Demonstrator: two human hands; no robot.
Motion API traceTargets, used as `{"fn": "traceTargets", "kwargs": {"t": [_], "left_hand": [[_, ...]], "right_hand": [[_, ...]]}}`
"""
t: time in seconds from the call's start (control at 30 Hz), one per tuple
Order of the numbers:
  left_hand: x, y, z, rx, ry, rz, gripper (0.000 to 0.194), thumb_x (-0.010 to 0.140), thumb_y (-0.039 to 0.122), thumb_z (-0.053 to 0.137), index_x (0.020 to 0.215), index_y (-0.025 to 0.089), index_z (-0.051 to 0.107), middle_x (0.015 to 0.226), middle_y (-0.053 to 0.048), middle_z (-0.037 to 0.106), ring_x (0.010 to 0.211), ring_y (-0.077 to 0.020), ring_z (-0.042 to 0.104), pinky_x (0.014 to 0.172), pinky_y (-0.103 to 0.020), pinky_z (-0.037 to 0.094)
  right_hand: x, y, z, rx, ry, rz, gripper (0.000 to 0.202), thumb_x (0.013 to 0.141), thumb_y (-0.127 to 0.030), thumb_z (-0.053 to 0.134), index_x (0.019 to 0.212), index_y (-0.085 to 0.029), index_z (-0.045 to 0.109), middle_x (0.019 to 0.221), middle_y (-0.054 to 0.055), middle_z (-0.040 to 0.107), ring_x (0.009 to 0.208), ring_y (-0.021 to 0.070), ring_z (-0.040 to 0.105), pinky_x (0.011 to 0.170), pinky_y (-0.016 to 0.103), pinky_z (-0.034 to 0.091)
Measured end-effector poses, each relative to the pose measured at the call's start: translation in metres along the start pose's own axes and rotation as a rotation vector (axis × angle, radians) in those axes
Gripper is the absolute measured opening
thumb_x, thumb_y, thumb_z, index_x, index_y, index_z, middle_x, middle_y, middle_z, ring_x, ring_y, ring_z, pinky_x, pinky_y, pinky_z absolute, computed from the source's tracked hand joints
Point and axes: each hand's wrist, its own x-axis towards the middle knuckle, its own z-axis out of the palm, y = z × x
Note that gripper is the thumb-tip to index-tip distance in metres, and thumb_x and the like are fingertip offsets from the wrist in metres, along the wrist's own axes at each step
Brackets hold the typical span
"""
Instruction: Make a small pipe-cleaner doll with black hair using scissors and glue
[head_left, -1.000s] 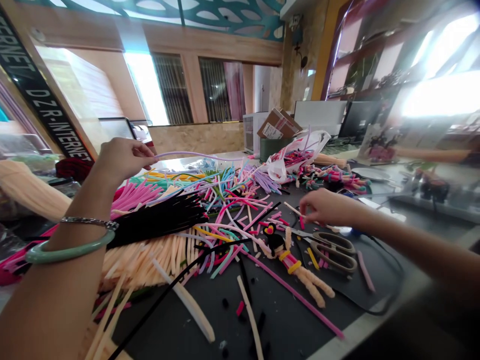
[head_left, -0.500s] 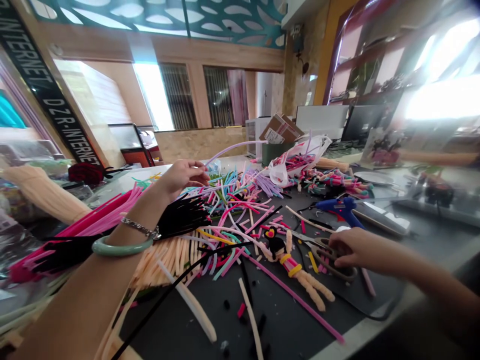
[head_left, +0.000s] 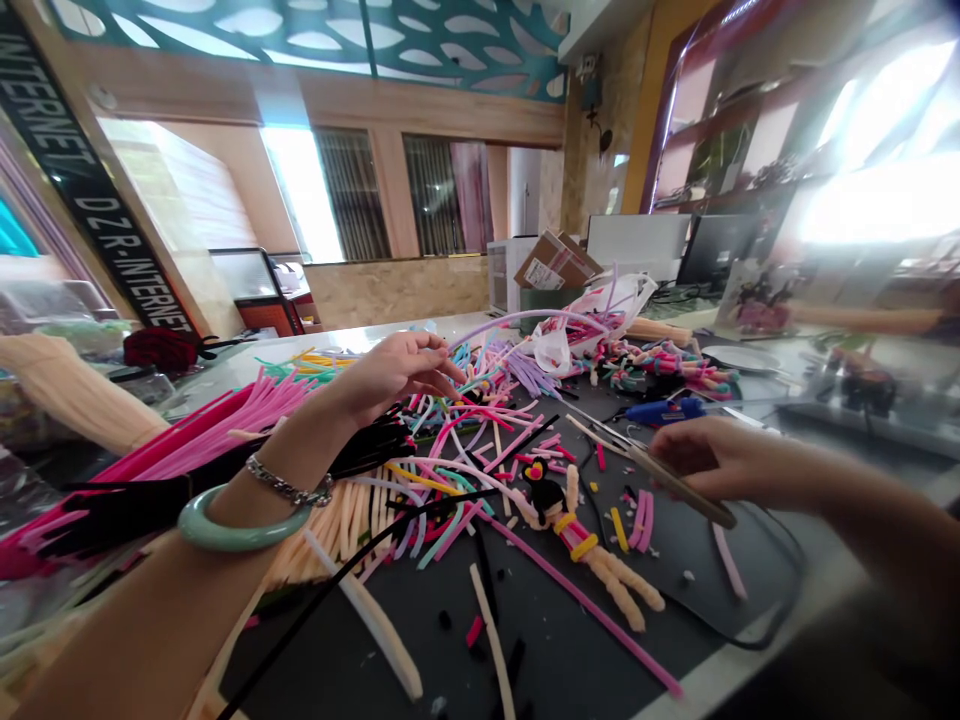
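My left hand (head_left: 397, 380), with a jade-green bangle on the wrist, pinches one end of a lavender pipe cleaner (head_left: 517, 316). The stem arches to the right above the heap on the table. Grey-handled scissors (head_left: 686, 490) are in my right hand (head_left: 720, 455), lifted off the dark mat with the blades pointing left toward the pile. Below the blades lies a small doll (head_left: 574, 535) of twisted pipe cleaners, with black hair, a pink and yellow top and beige legs.
Bundles of black (head_left: 375, 440), beige (head_left: 367, 500) and pink pipe cleaners (head_left: 247, 420) lie at left. Lavender stems (head_left: 517, 365) and finished dolls (head_left: 675, 365) sit farther back. A blue glue gun (head_left: 664, 410) rests behind my right hand; its cord (head_left: 750, 640) curves along the front right.
My right hand has picked the scissors up from the mat. My left hand has moved right and slightly down, carrying the lavender pipe cleaner.
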Motion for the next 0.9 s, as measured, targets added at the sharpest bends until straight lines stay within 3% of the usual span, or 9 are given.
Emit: {"fn": "traceTargets", "kwargs": {"t": [0.1, 0.2, 0.33, 0.5, 0.9], "left_hand": [[-0.001, -0.001, 0.004, 0.002, -0.012, 0.010, 0.012, 0.087, 0.020, 0.059, 0.079, 0.015, 0.052, 0.076, -0.005, 0.074, 0.064, -0.0163, 0.072, 0.067, -0.029, 0.051], [0.000, -0.001, 0.007, -0.014, -0.006, 0.013, 0.014, 0.088, 0.020, 0.058, 0.077, 0.016, 0.050, 0.076, -0.004, 0.074, 0.062, -0.0158, 0.072, 0.065, -0.028, 0.050], [0.001, -0.003, 0.006, -0.051, 0.000, 0.023, 0.013, 0.089, 0.018, 0.055, 0.077, 0.016, 0.049, 0.074, -0.004, 0.074, 0.060, -0.0156, 0.071, 0.067, -0.030, 0.051], [0.003, -0.007, 0.004, -0.038, 0.003, 0.035, 0.013, 0.090, 0.019, 0.055, 0.079, 0.016, 0.049, 0.073, -0.004, 0.074, 0.061, -0.0163, 0.071, 0.067, -0.031, 0.051], [0.007, -0.019, 0.016, 0.048, -0.167, 0.027, 0.029, 0.085, 0.044, 0.065, 0.083, 0.016, 0.054, 0.076, -0.005, 0.074, 0.067, -0.0181, 0.072, 0.071, -0.033, 0.051]], "right_hand": [[0.013, -0.027, 0.003, 0.339, -0.126, -0.080, 0.035, 0.071, -0.035, 0.071, 0.101, -0.020, 0.061, 0.089, 0.003, 0.067, 0.075, 0.0177, 0.062, 0.061, 0.026, 0.045], [0.033, -0.056, 0.009, 0.449, -0.100, -0.162, 0.037, 0.065, -0.033, 0.080, 0.094, -0.018, 0.064, 0.077, -0.002, 0.059, 0.067, 0.0125, 0.055, 0.061, 0.024, 0.043], [0.060, -0.076, 0.014, 0.480, -0.075, -0.249, 0.035, 0.062, -0.033, 0.082, 0.077, -0.018, 0.055, 0.069, -0.005, 0.047, 0.061, 0.0097, 0.044, 0.054, 0.023, 0.035], [0.079, -0.083, 0.018, 0.522, -0.129, -0.328, 0.041, 0.062, -0.043, 0.081, 0.076, -0.019, 0.050, 0.070, -0.005, 0.040, 0.062, 0.0094, 0.034, 0.054, 0.024, 0.027], [0.083, -0.085, 0.038, 0.591, -0.170, -0.336, 0.047, 0.060, -0.054, 0.078, 0.073, -0.019, 0.050, 0.066, -0.006, 0.039, 0.059, 0.0087, 0.032, 0.053, 0.024, 0.025]]}}
